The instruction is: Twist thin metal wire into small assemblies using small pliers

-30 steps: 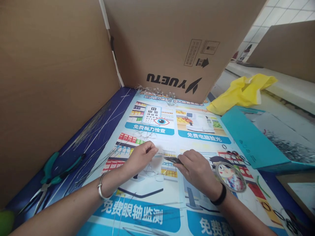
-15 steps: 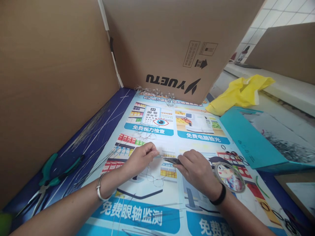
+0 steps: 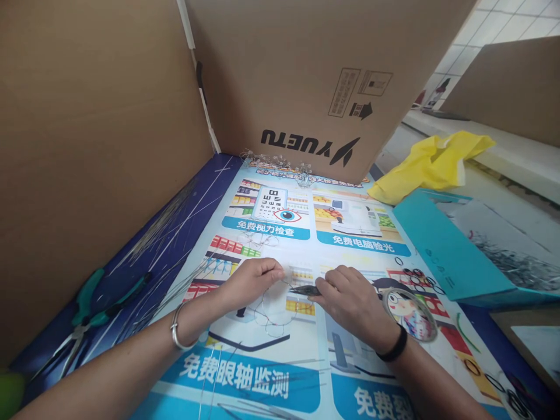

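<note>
My left hand (image 3: 258,281) pinches a thin wire above the printed mat (image 3: 301,254). A looped length of this wire (image 3: 275,328) hangs below the fingertips over the mat. To its right, my right hand (image 3: 345,294) is closed on small dark pliers (image 3: 305,290), whose narrow tips point left toward the wire. Whether the tips grip the wire is too small to tell. The plier handles are mostly hidden in my right palm.
Teal-handled pliers (image 3: 90,315) and loose straight wires (image 3: 164,224) lie at the left. Cardboard panels (image 3: 280,76) stand behind. Rings (image 3: 413,273), a tape roll (image 3: 411,315), a teal box (image 3: 441,256) and a yellow cloth (image 3: 431,166) are at the right.
The plier tips have shifted slightly down, a little farther from my left fingertips. The wire loops hang slightly lower. Both hands keep their hold.
</note>
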`<state>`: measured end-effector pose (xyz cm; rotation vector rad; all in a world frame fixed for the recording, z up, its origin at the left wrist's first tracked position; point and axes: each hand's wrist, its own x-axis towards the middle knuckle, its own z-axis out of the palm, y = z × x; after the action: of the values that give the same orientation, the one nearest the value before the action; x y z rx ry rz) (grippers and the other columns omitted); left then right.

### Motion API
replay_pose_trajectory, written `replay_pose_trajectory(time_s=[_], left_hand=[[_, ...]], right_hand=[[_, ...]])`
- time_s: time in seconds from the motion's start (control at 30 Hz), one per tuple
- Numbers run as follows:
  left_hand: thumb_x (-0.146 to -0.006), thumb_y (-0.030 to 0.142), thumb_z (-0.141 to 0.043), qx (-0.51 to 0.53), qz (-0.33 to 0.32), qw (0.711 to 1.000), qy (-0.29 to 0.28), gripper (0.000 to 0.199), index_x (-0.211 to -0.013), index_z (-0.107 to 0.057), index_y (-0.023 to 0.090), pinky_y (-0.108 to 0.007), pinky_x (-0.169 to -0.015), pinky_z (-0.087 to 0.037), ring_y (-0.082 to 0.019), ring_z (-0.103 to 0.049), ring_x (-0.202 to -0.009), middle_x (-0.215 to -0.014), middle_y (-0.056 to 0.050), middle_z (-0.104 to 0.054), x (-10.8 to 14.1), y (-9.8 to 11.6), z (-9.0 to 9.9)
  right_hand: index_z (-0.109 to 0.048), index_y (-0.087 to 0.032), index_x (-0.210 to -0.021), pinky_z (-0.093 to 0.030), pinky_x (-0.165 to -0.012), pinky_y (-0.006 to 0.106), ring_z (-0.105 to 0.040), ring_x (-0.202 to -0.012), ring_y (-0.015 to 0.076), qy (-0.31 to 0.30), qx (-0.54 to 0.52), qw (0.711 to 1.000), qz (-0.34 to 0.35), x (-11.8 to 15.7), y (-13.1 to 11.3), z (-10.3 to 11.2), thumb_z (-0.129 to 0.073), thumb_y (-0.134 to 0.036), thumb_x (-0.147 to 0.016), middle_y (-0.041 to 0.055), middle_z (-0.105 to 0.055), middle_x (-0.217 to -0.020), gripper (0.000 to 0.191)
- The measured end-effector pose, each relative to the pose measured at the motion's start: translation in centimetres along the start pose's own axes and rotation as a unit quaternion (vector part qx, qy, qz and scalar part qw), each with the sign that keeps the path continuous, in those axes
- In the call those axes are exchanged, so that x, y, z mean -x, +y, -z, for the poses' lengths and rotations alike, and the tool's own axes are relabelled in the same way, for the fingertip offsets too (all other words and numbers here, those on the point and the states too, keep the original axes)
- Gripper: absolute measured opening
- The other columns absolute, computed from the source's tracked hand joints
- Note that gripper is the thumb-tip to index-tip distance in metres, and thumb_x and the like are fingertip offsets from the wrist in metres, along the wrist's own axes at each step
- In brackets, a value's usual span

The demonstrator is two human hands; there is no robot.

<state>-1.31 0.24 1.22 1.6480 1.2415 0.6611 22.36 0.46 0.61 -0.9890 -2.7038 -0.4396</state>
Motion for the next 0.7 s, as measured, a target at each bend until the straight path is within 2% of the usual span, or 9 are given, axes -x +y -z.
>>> replay_pose_trajectory(time_s=[0.1,0.3,0.43,0.53,0.7], left_hand=[[-0.083,0.036,-0.046,0.017,0.019,1.000,-0.010,0.027,-0.071,-0.060,0.017,-0.020,-0.049,-0.030,-0.009,-0.040,-0.054,-0.059,0.003,-0.047,0.0,0.0,0.0],[-0.080,0.044,-0.049,0.064,0.093,0.991,-0.070,0.029,-0.076,-0.063,0.018,-0.020,-0.039,-0.022,-0.008,-0.030,-0.040,-0.046,0.006,-0.036,0.0,0.0,-0.1],[-0.080,0.044,-0.052,0.133,0.085,0.983,-0.090,0.030,-0.069,-0.061,0.017,-0.020,-0.041,-0.025,-0.007,-0.033,-0.042,-0.049,0.006,-0.039,0.1,0.2,-0.1],[-0.080,0.044,-0.053,0.182,0.082,0.975,-0.096,0.029,-0.072,-0.060,0.017,-0.020,-0.043,-0.026,-0.006,-0.033,-0.043,-0.050,0.006,-0.039,0.3,0.3,0.0],[-0.081,0.044,-0.051,0.149,0.074,0.979,-0.114,0.029,-0.076,-0.058,0.017,-0.020,-0.044,-0.025,-0.007,-0.032,-0.044,-0.051,0.007,-0.036,0.3,0.4,0.0]], right_hand=[[-0.056,-0.020,-0.074,-0.027,-0.064,0.032,-0.042,-0.071,0.0190,0.003,-0.016,1.000,-0.004,0.0,0.1,-0.1,-0.052,-0.039,-0.086,0.0039,-0.053,-0.071,0.023],[-0.058,-0.018,-0.074,-0.031,-0.065,0.031,-0.044,-0.071,0.0179,0.011,-0.063,0.997,-0.034,0.1,0.2,-0.2,-0.047,-0.038,-0.089,0.0048,-0.054,-0.072,0.027],[-0.057,-0.017,-0.073,-0.034,-0.066,0.030,-0.046,-0.071,0.0172,0.029,-0.107,0.992,-0.068,0.0,-0.1,-0.3,-0.045,-0.037,-0.090,0.0048,-0.054,-0.071,0.029],[-0.056,-0.017,-0.072,-0.035,-0.065,0.029,-0.047,-0.071,0.0170,0.041,-0.133,0.986,-0.094,-0.1,-0.3,-0.6,-0.044,-0.037,-0.090,0.0051,-0.054,-0.070,0.030],[-0.057,-0.017,-0.076,-0.037,-0.063,0.027,-0.050,-0.072,0.0164,0.031,-0.166,0.976,-0.137,0.1,-0.6,-1.1,-0.044,-0.037,-0.090,0.0045,-0.056,-0.073,0.027]])
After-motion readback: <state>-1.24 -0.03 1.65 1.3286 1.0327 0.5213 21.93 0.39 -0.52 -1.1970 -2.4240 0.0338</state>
